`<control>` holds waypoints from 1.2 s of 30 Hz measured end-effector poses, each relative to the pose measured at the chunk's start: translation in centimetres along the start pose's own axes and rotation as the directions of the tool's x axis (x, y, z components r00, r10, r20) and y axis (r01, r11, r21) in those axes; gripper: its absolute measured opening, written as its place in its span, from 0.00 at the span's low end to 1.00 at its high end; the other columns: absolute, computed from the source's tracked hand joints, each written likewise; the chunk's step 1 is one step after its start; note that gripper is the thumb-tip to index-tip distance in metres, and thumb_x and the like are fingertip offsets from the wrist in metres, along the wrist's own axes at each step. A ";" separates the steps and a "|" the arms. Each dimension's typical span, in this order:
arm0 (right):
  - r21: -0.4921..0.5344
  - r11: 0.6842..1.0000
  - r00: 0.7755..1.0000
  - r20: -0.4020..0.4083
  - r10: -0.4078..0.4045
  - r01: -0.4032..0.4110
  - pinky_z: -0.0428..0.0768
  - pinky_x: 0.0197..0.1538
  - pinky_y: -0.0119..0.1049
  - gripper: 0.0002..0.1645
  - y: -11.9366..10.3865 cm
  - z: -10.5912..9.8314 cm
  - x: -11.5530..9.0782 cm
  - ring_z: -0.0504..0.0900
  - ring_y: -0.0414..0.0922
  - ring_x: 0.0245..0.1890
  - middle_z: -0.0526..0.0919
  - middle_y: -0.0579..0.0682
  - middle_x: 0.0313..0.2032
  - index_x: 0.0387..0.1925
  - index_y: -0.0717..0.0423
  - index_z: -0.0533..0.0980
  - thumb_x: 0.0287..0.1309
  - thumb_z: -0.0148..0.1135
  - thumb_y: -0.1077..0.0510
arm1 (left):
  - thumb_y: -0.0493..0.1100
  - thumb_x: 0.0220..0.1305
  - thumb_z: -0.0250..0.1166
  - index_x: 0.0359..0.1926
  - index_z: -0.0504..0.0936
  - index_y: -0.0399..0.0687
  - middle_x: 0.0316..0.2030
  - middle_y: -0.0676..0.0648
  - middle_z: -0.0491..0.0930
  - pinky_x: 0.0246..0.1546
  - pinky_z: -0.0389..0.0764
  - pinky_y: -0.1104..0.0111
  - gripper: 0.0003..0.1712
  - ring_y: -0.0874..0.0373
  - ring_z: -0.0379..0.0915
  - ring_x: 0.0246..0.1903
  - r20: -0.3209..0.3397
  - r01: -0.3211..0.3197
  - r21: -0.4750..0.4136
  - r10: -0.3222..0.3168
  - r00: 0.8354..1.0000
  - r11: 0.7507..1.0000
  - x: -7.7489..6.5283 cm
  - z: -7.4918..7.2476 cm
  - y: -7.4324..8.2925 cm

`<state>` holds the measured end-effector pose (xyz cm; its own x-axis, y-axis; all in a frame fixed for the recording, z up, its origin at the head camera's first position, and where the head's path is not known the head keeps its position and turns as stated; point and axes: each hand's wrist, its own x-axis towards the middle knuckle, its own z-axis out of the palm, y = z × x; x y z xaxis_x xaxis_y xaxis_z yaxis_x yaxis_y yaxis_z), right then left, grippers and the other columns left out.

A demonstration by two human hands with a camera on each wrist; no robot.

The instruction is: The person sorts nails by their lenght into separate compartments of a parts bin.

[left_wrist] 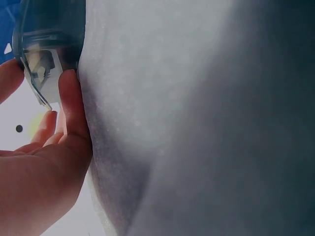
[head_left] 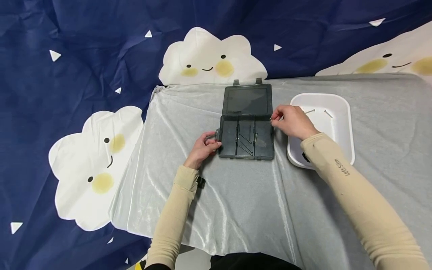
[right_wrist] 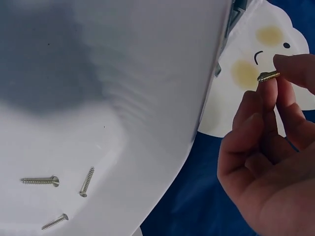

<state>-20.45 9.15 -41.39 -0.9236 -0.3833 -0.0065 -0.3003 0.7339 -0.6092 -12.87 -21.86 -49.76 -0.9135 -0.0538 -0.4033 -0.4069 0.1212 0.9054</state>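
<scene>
The grip of the right hand [head_left: 292,120] was narrow, pinching one screw [right_wrist: 268,76] at the right edge of the open box [head_left: 228,131]; the left hand [head_left: 201,150] held its left side. Releasing low, with the box steady, seemed the safest manner.

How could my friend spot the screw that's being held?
Find the open dark box and the white tray. Between them, the right hand pinches a metal screw. That one is up in fingers, while the loose screws just lie in the tray.
</scene>
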 end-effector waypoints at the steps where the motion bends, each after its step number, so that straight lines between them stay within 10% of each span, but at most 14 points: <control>1: -0.002 1.000 1.000 0.005 -0.005 0.005 0.71 0.40 0.42 0.06 0.0 0.1 0.1 0.78 0.51 0.33 0.83 0.54 0.31 0.32 0.57 0.79 0.52 0.60 0.60 | 0.35 0.59 0.68 0.65 0.67 0.47 0.29 0.57 0.79 0.31 0.78 0.71 0.33 0.64 0.76 0.29 -0.002 -0.001 0.001 0.001 1.000 1.000 0.0 0.0 0.0; 36: -0.052 0.977 0.954 0.232 -0.188 0.205 0.75 0.46 0.49 0.06 0.2 0.4 0.4 0.80 0.51 0.37 0.84 0.54 0.35 0.36 0.59 0.80 0.58 0.59 0.67 | 0.36 0.59 0.68 0.65 0.68 0.48 0.30 0.56 0.79 0.31 0.79 0.71 0.33 0.64 0.76 0.30 0.000 0.028 0.005 -0.028 1.000 1.000 -0.2 -0.1 0.7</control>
<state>-20.78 8.92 -41.87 -0.7699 -0.6337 -0.0754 -0.4954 0.6680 -0.5553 -12.97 -21.84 -48.99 -0.9016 -0.0576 -0.4287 -0.4326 0.1241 0.8930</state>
